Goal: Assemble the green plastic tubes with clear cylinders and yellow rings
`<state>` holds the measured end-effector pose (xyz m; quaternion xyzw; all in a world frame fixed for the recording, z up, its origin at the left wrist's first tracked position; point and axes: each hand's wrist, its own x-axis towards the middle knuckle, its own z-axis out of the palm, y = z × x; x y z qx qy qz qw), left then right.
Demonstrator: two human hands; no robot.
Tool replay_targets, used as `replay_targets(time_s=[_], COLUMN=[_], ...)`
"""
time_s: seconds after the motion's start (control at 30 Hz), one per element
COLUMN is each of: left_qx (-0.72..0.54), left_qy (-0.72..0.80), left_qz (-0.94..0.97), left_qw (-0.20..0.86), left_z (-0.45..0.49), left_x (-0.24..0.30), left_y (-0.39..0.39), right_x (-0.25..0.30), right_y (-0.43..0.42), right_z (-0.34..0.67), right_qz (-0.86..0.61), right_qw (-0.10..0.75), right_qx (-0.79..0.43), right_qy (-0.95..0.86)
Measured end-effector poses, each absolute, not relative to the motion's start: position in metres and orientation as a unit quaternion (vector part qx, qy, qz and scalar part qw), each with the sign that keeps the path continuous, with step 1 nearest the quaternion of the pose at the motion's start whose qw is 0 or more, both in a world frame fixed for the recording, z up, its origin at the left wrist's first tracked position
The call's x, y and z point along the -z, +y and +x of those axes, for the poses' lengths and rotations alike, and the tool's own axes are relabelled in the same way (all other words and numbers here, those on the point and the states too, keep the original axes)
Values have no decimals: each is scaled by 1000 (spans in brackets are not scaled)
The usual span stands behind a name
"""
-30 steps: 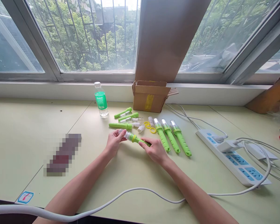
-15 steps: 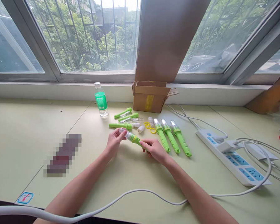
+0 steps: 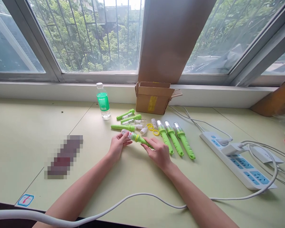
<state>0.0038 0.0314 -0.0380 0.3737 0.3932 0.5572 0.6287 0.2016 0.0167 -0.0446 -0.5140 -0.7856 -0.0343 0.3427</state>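
Between my hands, a green light stick (image 3: pixel 136 137) with a clear cap slants above the table. My left hand (image 3: pixel 117 146) pinches the clear cap end. Around the green handle end, my right hand (image 3: pixel 159 154) has its fingers closed, partly covering the handle. Just beyond lie a loose green handle (image 3: pixel 122 127), a small white insert (image 3: pixel 143 130) and several yellow rings (image 3: pixel 155 132). Three capped light sticks (image 3: pixel 173 138) rest side by side to the right of the rings. Further back are more green handles (image 3: pixel 125 114) and clear caps (image 3: pixel 140 122).
A water bottle (image 3: pixel 103 102) and an open cardboard box (image 3: pixel 153 99) stand at the back. To the right is a power strip (image 3: pixel 237 161) with plugs and looping cables. A white cable (image 3: pixel 142 193) crosses the front, passing my forearms. A blurred patch (image 3: pixel 64 156) lies left.
The light stick has turned slightly in my hands. My right hand has shifted its grip, its back now turned more upward. Both hands still hold the stick.
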Motion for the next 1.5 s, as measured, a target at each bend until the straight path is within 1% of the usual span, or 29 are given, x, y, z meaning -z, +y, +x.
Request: replay_targets(time_s=[0.1,0.23,0.4,0.57,0.77,0.87,1.0,1.07,1.17,1.27,1.37,1.43,1.5], left_qx=[-553,-555,-573,-578,-574,-578,-581,-582,-584,-589,-590,-585,-575], left_qy=[400,400,400,418,425,430,425,417,397,369,356,357,360], left_qz=[373,364,342,326,349,355,361,365,372,382,391,392,393], left_qw=[629,632,628,620,607,595,593,595,602,609,611,613,620], left_z=[4,4,6,7,4,4,4,3,2,1,2,3,4], left_x=[37,36,35,33,26,24,23,22,20,19,21,22,24], left_y=[31,30,29,28,29,30,30,30,29,29,29,29,28], right_x=[43,41,41,39,27,22,22,22,19,12,10,12,16], right_y=[16,16,15,10,0,-2,0,1,3,3,2,2,1], right_z=[202,202,199,192,184,182,180,181,185,191,192,190,185], right_qz=[-508,-493,-479,-495,-506,-507,-489,-474,-450,-410,-396,-413,-439], right_qw=[340,328,301,290,304,315,330,330,296,257,265,286,309], right_qx=[69,77,39,-11,-120,-208,-365,-463,-627,-738,-749,-716,-657], right_qy=[-789,-802,-824,-819,-798,-775,-720,-672,-563,-470,-460,-485,-530])
